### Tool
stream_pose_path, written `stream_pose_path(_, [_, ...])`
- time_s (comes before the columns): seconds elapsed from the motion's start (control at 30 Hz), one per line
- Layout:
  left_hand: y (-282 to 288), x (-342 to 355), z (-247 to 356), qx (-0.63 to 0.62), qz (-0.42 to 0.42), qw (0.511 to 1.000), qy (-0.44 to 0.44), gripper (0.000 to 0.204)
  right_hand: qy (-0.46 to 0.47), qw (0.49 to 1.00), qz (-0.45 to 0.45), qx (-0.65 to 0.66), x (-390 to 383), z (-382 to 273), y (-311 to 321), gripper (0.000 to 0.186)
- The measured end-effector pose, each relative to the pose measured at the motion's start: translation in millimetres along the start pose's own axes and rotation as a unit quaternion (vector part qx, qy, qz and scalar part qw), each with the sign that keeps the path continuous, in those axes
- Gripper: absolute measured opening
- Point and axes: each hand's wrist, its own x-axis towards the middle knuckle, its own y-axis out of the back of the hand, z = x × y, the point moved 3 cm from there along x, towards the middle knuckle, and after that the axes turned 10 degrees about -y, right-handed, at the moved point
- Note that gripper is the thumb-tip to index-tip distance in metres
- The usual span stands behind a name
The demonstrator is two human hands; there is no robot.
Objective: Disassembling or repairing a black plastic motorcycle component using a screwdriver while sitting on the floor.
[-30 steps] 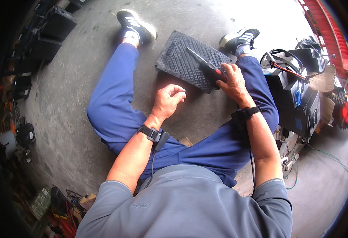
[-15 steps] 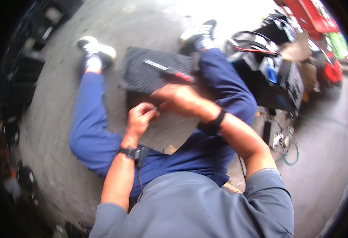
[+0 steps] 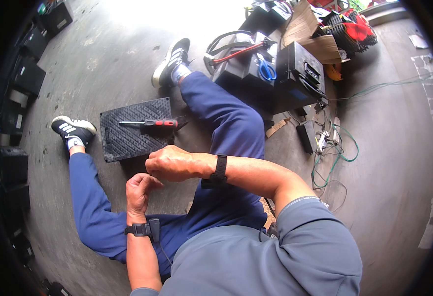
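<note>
My right hand [image 3: 169,163] is curled closed with its back turned up, just beyond my left hand [image 3: 138,191]. The left fingers are bent together in a pinch close to the right fingertips. Whatever either one holds is too small or hidden to make out. Past both hands, between my legs, sits a black box [image 3: 120,140] with a ribbed, patterned top. On that top lies a screwdriver [image 3: 159,123] with a red and black handle, its shaft pointing left. Something dark lies beside the handle's right end, and I cannot tell what it is.
At far right stand black boxes [image 3: 295,81] with thick cables, blue-handled scissors [image 3: 265,68] and an open cardboard box [image 3: 302,22]. A green cord [image 3: 350,157] and white plugs [image 3: 322,143] lie on the floor. Several black boxes [image 3: 28,76] line the left side.
The whole view has swung, so the box, legs and hands now appear further left and the picture is sharper. My hands remain close together near the ribbed box's near edge.
</note>
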Motion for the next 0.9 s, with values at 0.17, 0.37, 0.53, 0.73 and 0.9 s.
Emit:
stream_pose_path(0.17, [14.8,0.8,-14.2,0.158,0.026,0.987,0.003,0.021,-0.054,0.981,0.171,0.069,-27.8,9.1,109.9,0.011])
stream_pose_path(0.37, [44.5,-1.8,-37.8,0.264,0.061,0.961,0.05,0.016,-0.279,0.879,0.384,0.036,-136.0,69.9,271.8,0.013])
stream_pose_path(0.53, [40.6,3.3,-49.0,0.292,0.061,0.951,0.08,0.016,-0.396,0.747,0.518,-0.129,-270.3,151.1,384.6,0.02])
stream_pose_path(0.73, [46.8,-4.5,-47.9,0.332,0.092,0.933,0.106,0.014,-0.479,0.723,0.463,-0.182,-302.1,182.1,402.9,0.02])
stream_pose_path(0.9, [45.5,-5.4,-49.0,0.355,0.1,0.922,0.12,0.012,-0.492,0.73,0.421,-0.217,-294.5,190.6,401.5,0.024])
